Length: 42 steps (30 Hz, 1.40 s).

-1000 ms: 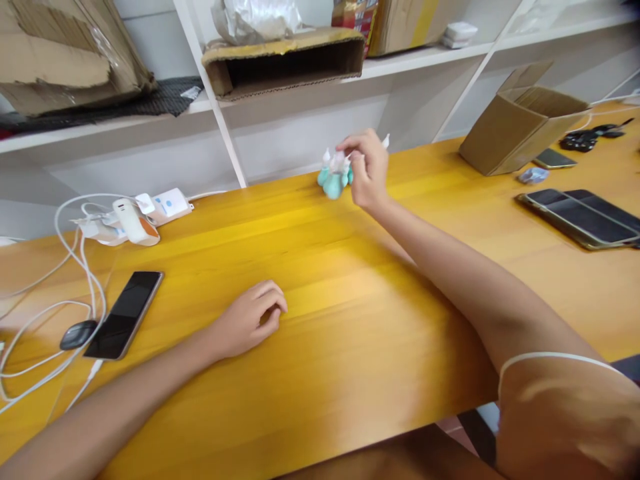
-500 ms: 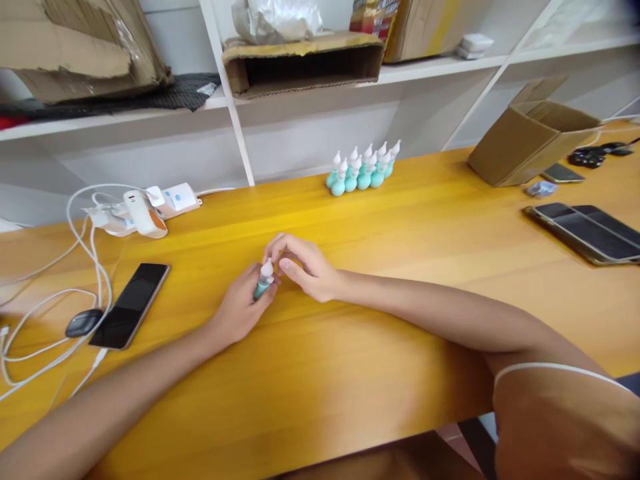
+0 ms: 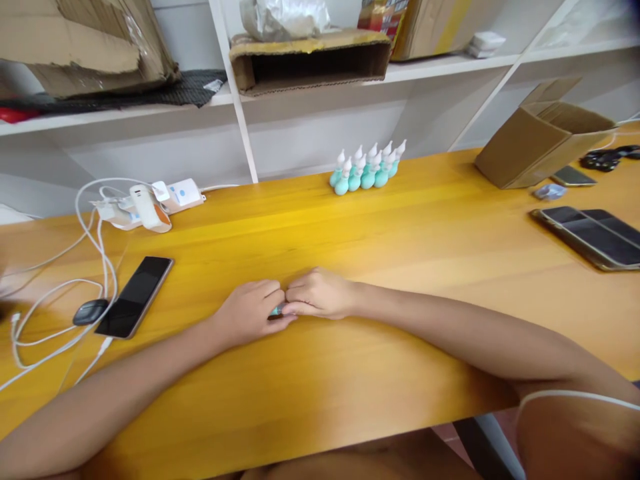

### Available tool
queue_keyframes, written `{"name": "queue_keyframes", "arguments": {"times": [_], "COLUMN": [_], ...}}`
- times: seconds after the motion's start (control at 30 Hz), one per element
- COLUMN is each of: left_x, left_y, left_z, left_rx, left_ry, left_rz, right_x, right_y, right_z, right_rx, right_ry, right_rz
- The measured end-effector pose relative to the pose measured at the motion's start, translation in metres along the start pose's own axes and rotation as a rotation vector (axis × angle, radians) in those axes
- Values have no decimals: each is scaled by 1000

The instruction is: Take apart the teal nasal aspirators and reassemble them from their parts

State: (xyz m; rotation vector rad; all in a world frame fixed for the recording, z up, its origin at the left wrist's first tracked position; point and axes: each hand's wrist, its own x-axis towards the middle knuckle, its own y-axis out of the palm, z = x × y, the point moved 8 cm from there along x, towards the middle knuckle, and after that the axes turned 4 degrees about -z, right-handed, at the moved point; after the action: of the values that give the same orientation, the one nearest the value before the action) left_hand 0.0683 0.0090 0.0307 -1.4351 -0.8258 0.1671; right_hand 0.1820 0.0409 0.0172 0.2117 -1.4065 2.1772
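My left hand (image 3: pixel 250 310) is wrapped round a small teal nasal aspirator (image 3: pixel 277 311), of which only a sliver shows between my hands. Against it, my right hand (image 3: pixel 319 293) is closed over the aspirator's tip end, thumb and fingers pressed together. The white tip is hidden by my right fingers. Both hands meet just above the wooden table (image 3: pixel 310 400). Further back stands a cluster of several teal bulb aspirators (image 3: pixel 367 172), upright with their white tips pointing up.
At left lie a black phone (image 3: pixel 135 297), a dark computer mouse (image 3: pixel 91 311) and white cables by a power strip (image 3: pixel 125 215). To the right are an open cardboard box (image 3: pixel 530 143) and dark-screened devices (image 3: pixel 593 233). Shelves with boxes (image 3: pixel 310 63) rise behind the table.
My right hand has closed over the aspirator's tip, which showed before. My left hand has turned over, knuckles up, and the aspirator now lies sideways between both hands. The view shifted slightly.
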Motion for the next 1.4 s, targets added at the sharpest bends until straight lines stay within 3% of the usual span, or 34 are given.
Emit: {"name": "queue_keyframes", "arguments": {"times": [0.1, 0.47, 1.03, 1.4], "left_x": [1, 2, 3, 3], "left_y": [0, 1, -2, -2], "left_z": [0, 2, -5, -13], "left_rx": [14, -96, -169, -239], "left_ry": [17, 7, 81, 116], "left_rz": [27, 114, 99, 200], "right_x": [1, 2, 6, 7], "right_y": [3, -1, -11, -20], "right_z": [-5, -7, -10, -12], "right_rx": [-12, 68, 307, 435], "right_ry": [-78, -80, -9, 34], "right_rz": [20, 51, 58, -8]}}
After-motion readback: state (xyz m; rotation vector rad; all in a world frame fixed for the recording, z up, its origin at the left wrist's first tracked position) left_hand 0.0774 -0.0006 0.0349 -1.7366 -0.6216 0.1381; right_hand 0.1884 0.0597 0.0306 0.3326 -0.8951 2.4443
